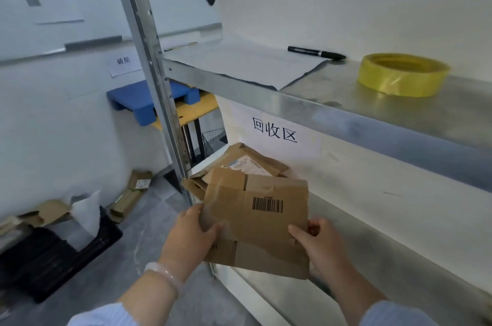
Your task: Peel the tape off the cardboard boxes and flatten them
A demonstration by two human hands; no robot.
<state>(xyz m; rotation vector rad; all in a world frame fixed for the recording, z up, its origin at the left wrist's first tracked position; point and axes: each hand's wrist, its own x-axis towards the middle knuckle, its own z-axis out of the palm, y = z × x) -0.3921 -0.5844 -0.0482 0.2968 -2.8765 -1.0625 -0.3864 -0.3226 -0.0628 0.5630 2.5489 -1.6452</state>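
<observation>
Before the lower shelf (pixel 372 232) of a metal rack, held in mid-air just short of the pile of flattened boxes (pixel 239 163) lying under a paper sign (pixel 274 130): one flattened cardboard box (pixel 255 219). Item: brown corrugated board, collapsed to a flat panel, flaps folded out at top and bottom, creases and a dented corner showing, a black barcode (pixel 267 205) printed on the upper face. A faintly glossy patch by the top seam may be tape residue; the blur does not allow certainty. Handling, as judged: light, thin, fairly stiff across the panel but ready to bend along its scored folds; dry and not slippery; not fragile, though edges will crumple under a hard squeeze. Best held by two opposite edges, thumbs on the face, clear of the loose flaps. Hold at present: left hand (pixel 191 237) grips the left edge, thumb laid over the top face, fingers underneath and hidden; right hand (pixel 319 243) grips the lower right edge, thumb on top, fingers curled round behind. Panel tilted slightly, near the pile but not touching it.
</observation>
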